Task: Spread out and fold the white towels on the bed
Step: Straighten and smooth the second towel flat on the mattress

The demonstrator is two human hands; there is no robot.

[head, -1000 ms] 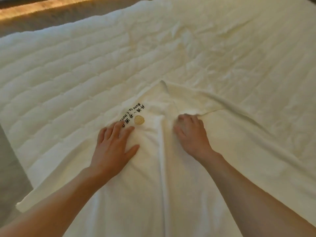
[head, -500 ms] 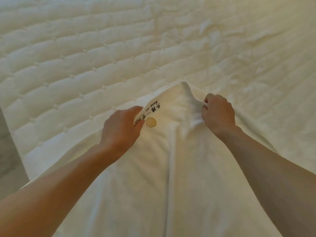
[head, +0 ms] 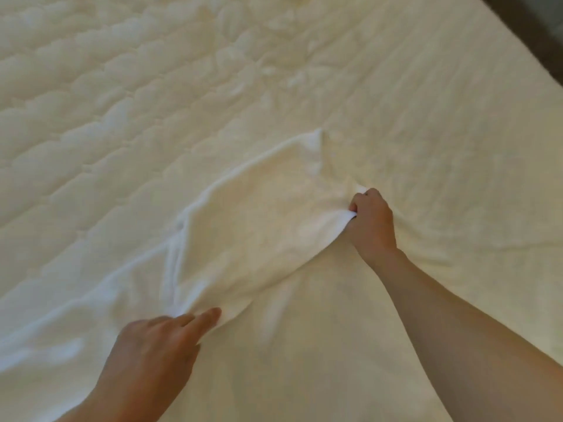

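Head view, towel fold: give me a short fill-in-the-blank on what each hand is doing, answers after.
1. The right hand has a closed grip on a bunched edge of the white ____.
2. The hand with its fingers stretched out against the towel's near fold is the ____ hand.
3. The towel lies on a quilted ____.
4. The hand farther from the camera is the ____ one.

Answers: towel; left; bed; right

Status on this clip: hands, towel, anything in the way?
Right hand fisted on towel fold. Left hand open, fingers at fold's near end. Nothing in the way.
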